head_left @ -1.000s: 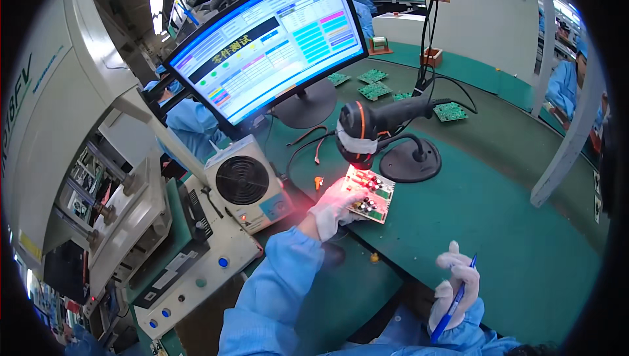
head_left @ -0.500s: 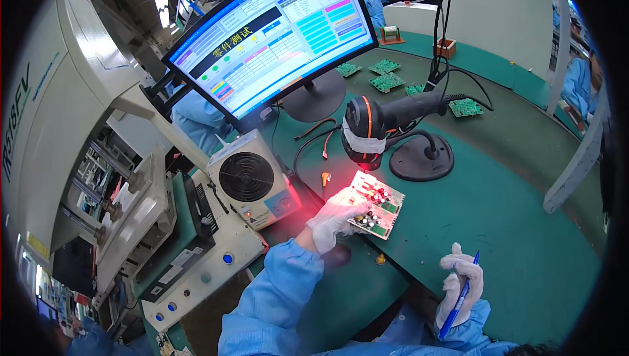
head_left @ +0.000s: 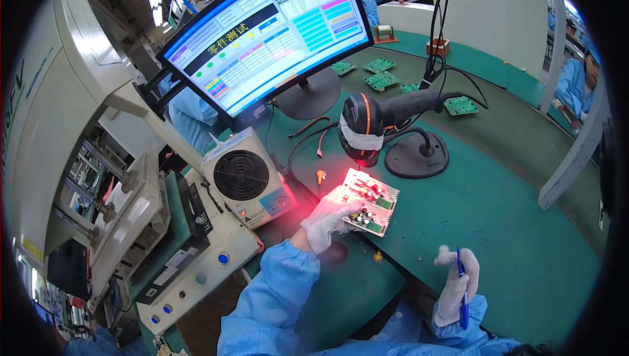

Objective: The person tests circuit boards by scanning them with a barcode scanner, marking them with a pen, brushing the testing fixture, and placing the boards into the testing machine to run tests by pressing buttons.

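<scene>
My gloved left hand (head_left: pixel 329 220) grips the left edge of a circuit board (head_left: pixel 378 205) that carries small dark and light components. The board lies in the red glow beneath a black barcode scanner (head_left: pixel 362 127), which rests on a stand with a round base (head_left: pixel 417 155). At the lower right, my gloved right hand (head_left: pixel 457 285) holds a blue pen (head_left: pixel 462 290) upright between its fingers, above the green table and apart from the board.
A beige fan unit (head_left: pixel 242 176) stands left of the board, beside a large press-like machine (head_left: pixel 72 87). Behind them rises a monitor (head_left: pixel 268 35). Several green circuit boards (head_left: pixel 382 81) lie on the far bench. Other people in blue work at the back and right edge.
My right hand has turned the pen from a slant to nearly upright. My left hand still holds the board under the scanner; the whole view has shifted slightly.
</scene>
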Demonstrator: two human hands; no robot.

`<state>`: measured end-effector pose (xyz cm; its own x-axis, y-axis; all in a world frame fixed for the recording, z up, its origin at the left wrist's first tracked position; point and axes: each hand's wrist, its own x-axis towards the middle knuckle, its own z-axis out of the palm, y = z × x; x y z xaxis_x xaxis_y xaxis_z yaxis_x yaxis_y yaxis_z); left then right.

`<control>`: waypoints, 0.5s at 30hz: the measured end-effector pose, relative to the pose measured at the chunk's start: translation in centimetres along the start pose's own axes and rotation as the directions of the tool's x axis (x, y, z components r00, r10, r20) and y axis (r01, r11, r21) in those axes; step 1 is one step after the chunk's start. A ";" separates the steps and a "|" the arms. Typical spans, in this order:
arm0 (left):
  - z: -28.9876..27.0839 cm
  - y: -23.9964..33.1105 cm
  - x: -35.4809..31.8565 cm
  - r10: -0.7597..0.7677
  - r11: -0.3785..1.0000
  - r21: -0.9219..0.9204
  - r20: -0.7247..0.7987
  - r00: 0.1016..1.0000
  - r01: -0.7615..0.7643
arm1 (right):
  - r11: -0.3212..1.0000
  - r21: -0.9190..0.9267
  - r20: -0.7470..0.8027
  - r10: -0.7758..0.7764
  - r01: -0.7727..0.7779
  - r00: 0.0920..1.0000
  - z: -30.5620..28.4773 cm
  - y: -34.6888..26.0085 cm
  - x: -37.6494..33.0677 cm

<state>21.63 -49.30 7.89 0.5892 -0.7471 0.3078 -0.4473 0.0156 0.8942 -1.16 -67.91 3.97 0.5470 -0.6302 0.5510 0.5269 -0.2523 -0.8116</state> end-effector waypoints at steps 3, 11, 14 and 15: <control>1.3 2.0 -0.6 -0.122 0.992 -0.023 -0.018 0.992 0.122 | 0.997 -0.069 0.032 0.035 -0.032 0.999 0.4 -1.8 0.9; 5.9 8.1 -4.4 -0.215 0.975 0.111 0.250 0.944 0.193 | 0.978 -0.157 0.142 -0.116 0.139 0.983 1.5 -4.4 2.5; 6.3 8.0 -5.2 0.120 0.933 0.290 0.305 0.945 -0.213 | 0.986 -0.113 0.141 -0.106 0.122 0.984 1.6 -4.5 2.5; 6.4 7.9 -5.4 0.126 0.933 0.283 0.317 0.940 -0.221 | 0.986 -0.105 0.153 -0.112 0.129 0.982 1.5 -4.5 2.6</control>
<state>10.59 -49.43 11.23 0.2838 -0.9111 0.2989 -0.7383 -0.0087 0.6745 -1.16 -67.28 9.37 0.5777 -0.4778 0.6618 0.5217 -0.4074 -0.7496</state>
